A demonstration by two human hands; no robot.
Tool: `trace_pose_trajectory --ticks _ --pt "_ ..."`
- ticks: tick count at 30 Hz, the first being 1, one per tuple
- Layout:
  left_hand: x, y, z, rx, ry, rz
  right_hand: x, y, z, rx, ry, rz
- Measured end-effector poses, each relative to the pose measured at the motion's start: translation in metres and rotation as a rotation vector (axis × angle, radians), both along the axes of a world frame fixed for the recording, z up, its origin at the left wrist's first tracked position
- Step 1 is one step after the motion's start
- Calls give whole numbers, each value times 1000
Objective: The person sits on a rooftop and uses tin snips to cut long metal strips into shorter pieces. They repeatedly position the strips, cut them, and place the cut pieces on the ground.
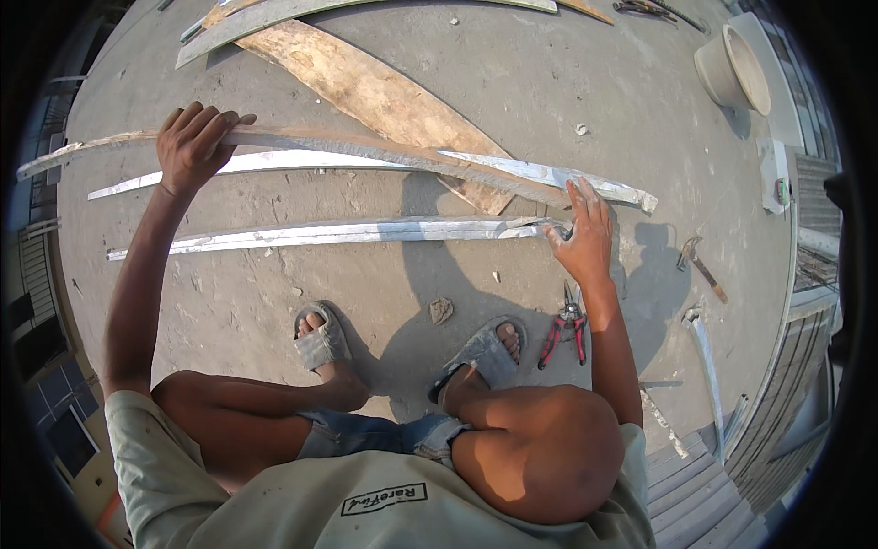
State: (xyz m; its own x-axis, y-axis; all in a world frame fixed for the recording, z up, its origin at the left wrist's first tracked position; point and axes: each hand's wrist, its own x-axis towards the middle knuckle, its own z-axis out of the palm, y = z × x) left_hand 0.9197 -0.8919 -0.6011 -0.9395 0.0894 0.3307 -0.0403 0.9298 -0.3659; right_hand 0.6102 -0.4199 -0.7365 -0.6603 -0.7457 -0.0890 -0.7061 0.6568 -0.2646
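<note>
We have the left hand (190, 151) wrapped over a long wooden strip (347, 142) that runs across the scene, its left end reaching well past our knuckles. The right hand (585, 240) is at the strip's right end, fingers spread toward it and thumb beside the tip of the near white-faced strip (347, 233); we cannot tell whether that grip is closed on either piece. A second white-faced strip (274, 161) lies just beyond, passing behind the held one and over the wide plank (357, 82) on the far side. To handle this long piece well, we should support it with both hands spread apart, so the overhanging left end does not dip or swing. We would steady the right end with the fingertips on its sides, watching for splinters along the rough edge, and turn both wrists together rather than twist the wood. The thumb wants clear room from the near strip, where it could be pinched. The pliers (563, 334) by our right foot and the hammer (702, 270) farther right rest on the concrete floor (274, 284), so we should step carefully.
</note>
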Motion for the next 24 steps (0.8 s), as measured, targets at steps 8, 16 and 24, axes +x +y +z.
trace_pose_trajectory --ticks 8,16,24 --pt "-4 -4 -29 87 38 64 -7 7 -40 -159 31 -17" --pt "-19 -9 -38 280 -37 221 -36 -7 -7 -188 138 -68" --pt "-26 8 -47 627 -342 349 -46 13 5 -194 89 -52"
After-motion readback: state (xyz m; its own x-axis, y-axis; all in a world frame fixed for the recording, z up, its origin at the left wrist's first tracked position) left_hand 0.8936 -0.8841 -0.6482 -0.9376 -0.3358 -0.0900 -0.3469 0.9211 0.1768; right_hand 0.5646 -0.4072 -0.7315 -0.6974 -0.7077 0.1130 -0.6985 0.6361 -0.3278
